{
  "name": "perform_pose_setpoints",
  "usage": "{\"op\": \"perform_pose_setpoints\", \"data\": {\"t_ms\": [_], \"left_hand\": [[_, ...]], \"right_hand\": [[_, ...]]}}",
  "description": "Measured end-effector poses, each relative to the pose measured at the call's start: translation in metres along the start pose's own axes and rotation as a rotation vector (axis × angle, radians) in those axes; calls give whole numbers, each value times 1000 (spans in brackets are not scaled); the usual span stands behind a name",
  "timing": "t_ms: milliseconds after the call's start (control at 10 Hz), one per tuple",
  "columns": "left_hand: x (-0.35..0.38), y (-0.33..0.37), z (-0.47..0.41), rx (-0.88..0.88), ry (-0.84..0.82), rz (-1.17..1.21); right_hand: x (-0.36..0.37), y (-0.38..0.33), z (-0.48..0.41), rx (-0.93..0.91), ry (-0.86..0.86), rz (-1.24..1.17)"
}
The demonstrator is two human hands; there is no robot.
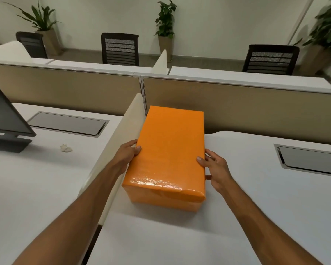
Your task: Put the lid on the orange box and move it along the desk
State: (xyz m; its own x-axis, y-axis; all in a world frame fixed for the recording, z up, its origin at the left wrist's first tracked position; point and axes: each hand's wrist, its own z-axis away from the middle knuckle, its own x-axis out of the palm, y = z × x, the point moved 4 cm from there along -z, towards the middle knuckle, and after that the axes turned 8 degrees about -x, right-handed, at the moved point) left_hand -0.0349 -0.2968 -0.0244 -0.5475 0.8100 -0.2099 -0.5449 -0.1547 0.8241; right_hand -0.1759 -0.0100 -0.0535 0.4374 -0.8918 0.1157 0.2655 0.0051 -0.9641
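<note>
Against the desk's left edge, hard by the divider, the orange box sits lidded, left hand and right hand clasping its sides, sliding step next, needing even pressure

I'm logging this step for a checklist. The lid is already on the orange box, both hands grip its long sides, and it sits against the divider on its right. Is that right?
One detail is wrong: in the head view the divider runs along the left side of the orange box, not the right. The lid is on, with the left hand and right hand on its long sides.
</note>
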Motion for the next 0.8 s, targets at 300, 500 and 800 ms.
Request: {"op": "perform_pose_setpoints", "data": {"t_ms": [300,500,800], "left_hand": [[-5,14,-15,-4,2,-32],[-1,17,-8,26,74,-117],[34,27,51,373,239,-601]], "right_hand": [[8,-1,-25,-21,-17,40],[2,-1,-27,-54,13,161],[-19,-17,6,-133,48,442]]}}
